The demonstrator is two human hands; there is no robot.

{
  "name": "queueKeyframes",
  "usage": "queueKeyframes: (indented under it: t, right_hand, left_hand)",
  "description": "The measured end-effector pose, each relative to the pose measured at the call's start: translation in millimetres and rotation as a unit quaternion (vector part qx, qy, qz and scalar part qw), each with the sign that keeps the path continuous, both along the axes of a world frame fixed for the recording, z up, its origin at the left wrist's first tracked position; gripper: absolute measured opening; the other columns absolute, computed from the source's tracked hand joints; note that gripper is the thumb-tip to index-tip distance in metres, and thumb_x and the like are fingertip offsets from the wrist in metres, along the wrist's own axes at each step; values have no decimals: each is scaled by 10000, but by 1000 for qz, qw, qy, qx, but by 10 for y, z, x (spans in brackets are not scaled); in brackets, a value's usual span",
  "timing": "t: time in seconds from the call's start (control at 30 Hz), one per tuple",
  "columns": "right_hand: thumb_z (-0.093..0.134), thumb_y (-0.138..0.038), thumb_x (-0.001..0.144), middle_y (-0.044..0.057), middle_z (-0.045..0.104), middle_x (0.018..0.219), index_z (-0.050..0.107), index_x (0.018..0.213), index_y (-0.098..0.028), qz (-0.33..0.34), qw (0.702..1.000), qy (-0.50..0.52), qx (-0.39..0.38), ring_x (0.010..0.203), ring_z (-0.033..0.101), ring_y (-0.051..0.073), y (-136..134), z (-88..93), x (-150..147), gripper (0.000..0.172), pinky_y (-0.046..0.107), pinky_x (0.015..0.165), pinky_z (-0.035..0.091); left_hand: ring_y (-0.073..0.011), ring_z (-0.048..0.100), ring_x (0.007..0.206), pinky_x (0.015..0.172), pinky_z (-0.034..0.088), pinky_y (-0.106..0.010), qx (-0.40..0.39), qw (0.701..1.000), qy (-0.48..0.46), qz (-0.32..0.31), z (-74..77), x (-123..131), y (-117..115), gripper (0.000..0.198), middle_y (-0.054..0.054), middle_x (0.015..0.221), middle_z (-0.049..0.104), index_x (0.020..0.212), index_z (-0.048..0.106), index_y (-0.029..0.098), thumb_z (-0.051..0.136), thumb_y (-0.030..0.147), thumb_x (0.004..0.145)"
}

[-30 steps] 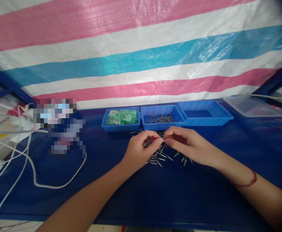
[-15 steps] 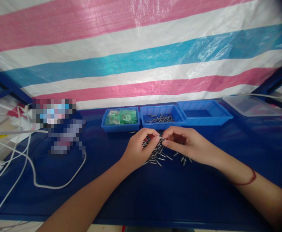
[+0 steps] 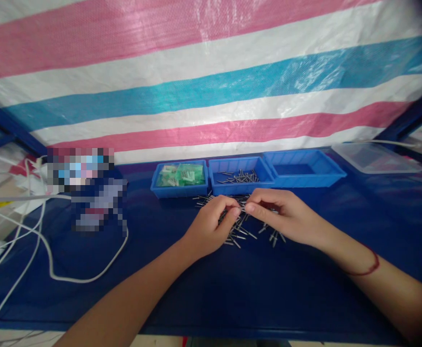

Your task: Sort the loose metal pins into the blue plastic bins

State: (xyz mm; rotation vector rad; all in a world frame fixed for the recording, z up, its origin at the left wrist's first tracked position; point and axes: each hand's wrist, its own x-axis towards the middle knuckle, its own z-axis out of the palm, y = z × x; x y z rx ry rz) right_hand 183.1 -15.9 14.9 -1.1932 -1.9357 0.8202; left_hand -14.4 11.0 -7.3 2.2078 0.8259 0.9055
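The left hand (image 3: 206, 227) and right hand (image 3: 282, 218) are pinched narrow, fingertips nearly touching, over a pile of small metal pins (image 3: 238, 236) on the blue table (image 3: 232, 289), just before the middle blue bin (image 3: 240, 189). Whether they grip a pin, I cannot tell.

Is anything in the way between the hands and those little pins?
No, nothing visible. The left hand and right hand lie right on the pins, fingertips meeting over the pile. Whether they pinch one is too small to tell.

The dark blue table (image 3: 254, 289) carries three blue bins (image 3: 240, 189) at centre, loose metal pins (image 3: 238, 234) just below them, white cables (image 3: 52, 270) at left and a clear tray (image 3: 377, 159) at upper right.
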Motion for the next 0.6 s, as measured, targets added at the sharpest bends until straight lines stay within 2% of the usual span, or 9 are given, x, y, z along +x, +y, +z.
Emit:
queueKeyframes:
  t: [0.13,0.23,0.37,0.47,0.53,0.6]
  right_hand:
    - [511,-452,896,-7,524,648,574,691,-190,-31,999,9,27,575,450,113,66,-26,12,338,252,531,363]
    - [521,-448,891,12,579,690,579,717,-203,-108,988,-5,114,613,491,137,204,-59,60,306,274,574,389]
    - [515,-461,891,50,629,742,606,779,-207,-196,948,-141,208,698,539,192,397,-94,141,293,331,676,416]
    - [506,-489,887,77,647,774,634,845,-197,-198,929,-228,213,760,552,232,432,-91,170,322,376,743,417]
    - [488,-466,902,78,647,786,635,880,-198,-200,930,-225,212,774,555,231,388,-63,182,306,374,749,417]
    - [471,-401,916,63,625,756,615,834,-202,-195,939,-197,203,727,546,203,313,-18,206,259,343,701,415]
  left_hand:
    - [-177,599,930,849,450,-298,-13,999,-7,35,-11,3,-3,189,-64,986,640,1063,550,176,431,280,958]
    - [-181,603,963,867,450,-302,-16,999,-13,47,-16,2,3,242,-71,1017,646,1168,510,176,425,269,961]
    - [-178,605,941,870,449,-306,10,999,3,45,-18,2,5,233,-75,1022,651,1152,531,168,451,231,943]
    - [-189,598,935,870,448,-324,47,998,27,33,-22,-2,18,225,-75,1019,654,1136,544,174,462,214,930]
    - [-198,592,933,872,440,-340,72,996,49,19,-28,-9,38,199,-70,1001,661,1092,570,181,460,207,928]
    - [-201,588,933,873,432,-345,87,994,67,4,-38,-15,60,177,-68,993,666,1030,599,183,454,198,929]
